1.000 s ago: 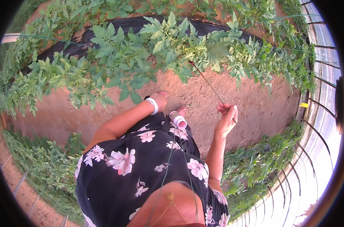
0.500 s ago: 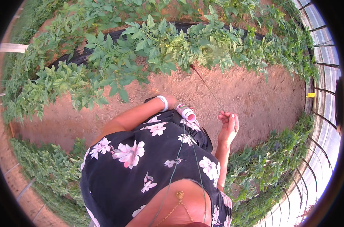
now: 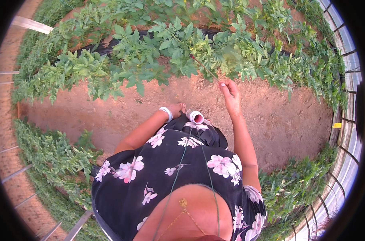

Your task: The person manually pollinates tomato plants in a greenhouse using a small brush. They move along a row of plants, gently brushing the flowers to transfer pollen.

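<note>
Red string (image 3: 204, 67) is now pinched in our right hand (image 3: 230, 95), raised toward twelve o'clock into the plants (image 3: 170, 48); left hand (image 3: 177, 109) (closure unclear) stays by the spool (image 3: 196, 116).

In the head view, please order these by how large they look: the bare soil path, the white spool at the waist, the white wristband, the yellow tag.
1. Bare soil path, by far the largest.
2. White spool.
3. White wristband, slightly smaller than the spool.
4. Yellow tag, though it lies farther from the camera, so its true size is unsure.

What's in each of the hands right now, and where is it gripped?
Right hand pinches a thin string at its lower end. Left hand is mostly hidden; hold unclear.
</note>
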